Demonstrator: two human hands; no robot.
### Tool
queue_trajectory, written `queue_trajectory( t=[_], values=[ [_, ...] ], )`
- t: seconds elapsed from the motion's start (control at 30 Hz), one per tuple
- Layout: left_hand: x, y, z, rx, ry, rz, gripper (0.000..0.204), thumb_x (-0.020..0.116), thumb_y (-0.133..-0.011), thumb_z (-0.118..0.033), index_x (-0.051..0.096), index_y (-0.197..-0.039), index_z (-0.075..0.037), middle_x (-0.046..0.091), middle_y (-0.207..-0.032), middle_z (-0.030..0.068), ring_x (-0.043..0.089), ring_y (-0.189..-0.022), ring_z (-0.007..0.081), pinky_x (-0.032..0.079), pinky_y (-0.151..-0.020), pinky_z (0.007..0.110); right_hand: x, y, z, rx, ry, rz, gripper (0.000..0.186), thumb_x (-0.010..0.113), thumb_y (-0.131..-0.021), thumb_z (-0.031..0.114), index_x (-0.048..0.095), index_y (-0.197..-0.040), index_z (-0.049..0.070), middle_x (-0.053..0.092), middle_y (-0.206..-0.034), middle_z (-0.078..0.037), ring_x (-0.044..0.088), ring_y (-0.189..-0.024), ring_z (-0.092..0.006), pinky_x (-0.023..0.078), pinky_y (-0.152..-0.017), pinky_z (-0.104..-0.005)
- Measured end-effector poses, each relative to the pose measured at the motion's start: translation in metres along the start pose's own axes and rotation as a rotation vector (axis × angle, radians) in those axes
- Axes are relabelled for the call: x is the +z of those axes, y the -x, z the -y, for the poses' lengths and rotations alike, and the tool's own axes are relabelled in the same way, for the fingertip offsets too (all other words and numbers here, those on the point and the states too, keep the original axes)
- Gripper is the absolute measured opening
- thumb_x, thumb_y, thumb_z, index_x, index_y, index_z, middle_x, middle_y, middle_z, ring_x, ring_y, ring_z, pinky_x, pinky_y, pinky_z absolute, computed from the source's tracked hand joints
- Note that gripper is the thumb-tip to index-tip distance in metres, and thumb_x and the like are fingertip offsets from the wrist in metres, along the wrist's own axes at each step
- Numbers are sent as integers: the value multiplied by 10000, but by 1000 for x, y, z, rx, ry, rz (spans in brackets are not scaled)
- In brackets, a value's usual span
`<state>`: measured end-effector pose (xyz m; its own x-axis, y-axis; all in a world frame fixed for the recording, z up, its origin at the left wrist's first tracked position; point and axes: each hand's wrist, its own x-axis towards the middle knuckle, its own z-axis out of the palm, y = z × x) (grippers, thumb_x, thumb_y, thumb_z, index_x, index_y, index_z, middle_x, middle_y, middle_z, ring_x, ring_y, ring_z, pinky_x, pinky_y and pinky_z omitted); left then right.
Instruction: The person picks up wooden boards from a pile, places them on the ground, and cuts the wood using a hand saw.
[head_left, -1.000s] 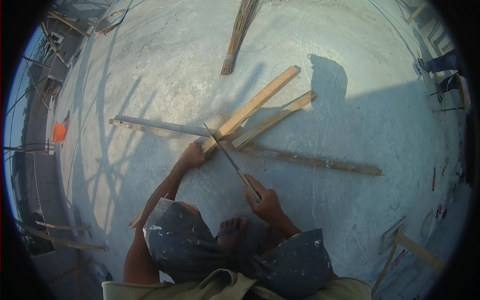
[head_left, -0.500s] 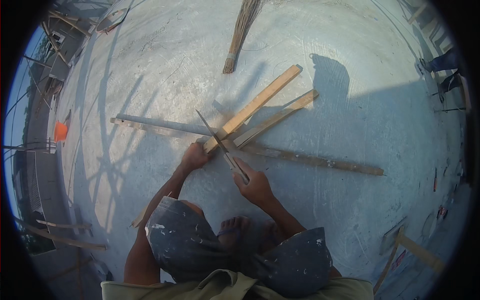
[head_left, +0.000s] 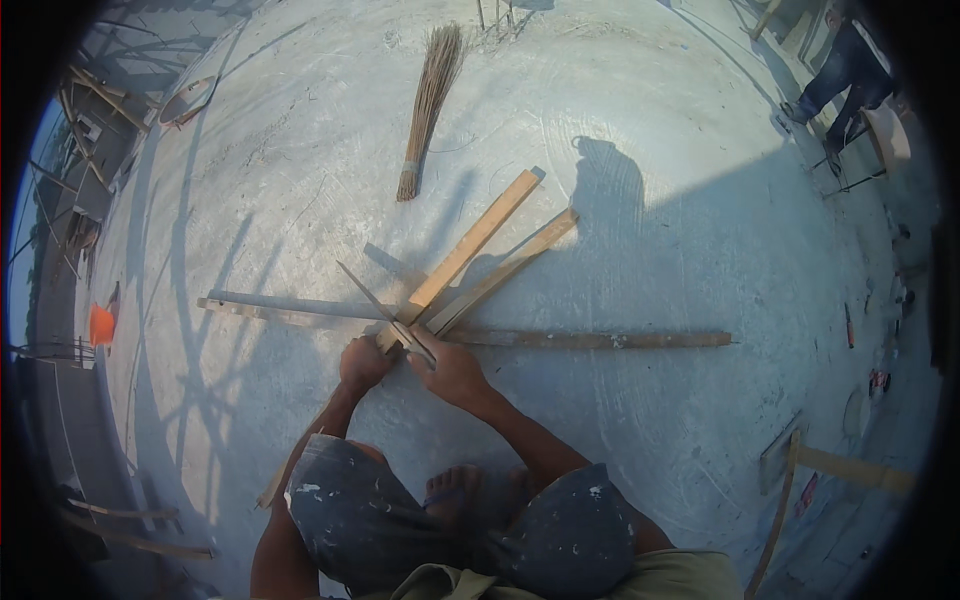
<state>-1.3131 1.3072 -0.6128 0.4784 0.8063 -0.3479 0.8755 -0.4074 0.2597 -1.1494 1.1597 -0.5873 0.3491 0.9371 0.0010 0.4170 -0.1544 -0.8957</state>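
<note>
Holding a handsaw (head_left: 401, 331), right hand (head_left: 452, 376) sits beside left hand (head_left: 364, 364) gripping timber (head_left: 472, 243).

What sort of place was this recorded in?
Probably an outdoor construction site: a sunlit pale grey concrete floor, a squared light-brown wooden beam, and a tapering metal-bladed handsaw in the right hand.

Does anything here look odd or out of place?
Two small things: the dark shorts are pale-spotted, as if paint-splashed, and the left hand grips the timber strikingly near the saw. Otherwise, nothing stands out.
</note>
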Motion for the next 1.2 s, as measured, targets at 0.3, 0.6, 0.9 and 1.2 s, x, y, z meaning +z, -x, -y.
queue_trajectory(
  t=[0.3, 0.6, 0.9, 1.2],
  values=[
    [25, -17, 19, 33, 49, -39, 647, 763, -834, -583, 772, -1034, 32, 758, -966, 300, 747, -955, 465, 594, -842, 533, 1, 8, -21, -54, -192, 128, 624, 596, -1041, 276, 427, -1589, 28, 613, -1431, -288, 616, -1306, -436, 482, -1100, -462],
    [7, -27, -6, 134, 409, 272, 537, 752, -875, -514, 775, -968, 14, 757, -975, 302, 762, -979, 424, 598, -820, 505, -6, 10, -32, -80, -159, 50, 584, 587, -1055, 284, 470, -1582, 63, 591, -1493, -250, 604, -1350, -396, 458, -1144, -432],
    [33, -37, 27, 233, 295, -32, 555, 736, -882, -530, 765, -1044, 0, 751, -967, 307, 745, -975, 462, 596, -784, 512, 10, 8, -33, -116, -198, 75, 573, 576, -1070, 301, 472, -1587, 76, 583, -1526, -210, 598, -1380, -333, 442, -1160, -399],
    [43, -44, 26, 323, 391, -84, 500, 772, -873, -472, 769, -1047, -3, 775, -984, 271, 773, -1026, 380, 595, -815, 478, 4, 12, -29, -183, -257, 25, 512, 596, -1060, 265, 542, -1541, 101, 680, -1392, -217, 686, -1255, -327, 493, -1079, -392]
  ],
)
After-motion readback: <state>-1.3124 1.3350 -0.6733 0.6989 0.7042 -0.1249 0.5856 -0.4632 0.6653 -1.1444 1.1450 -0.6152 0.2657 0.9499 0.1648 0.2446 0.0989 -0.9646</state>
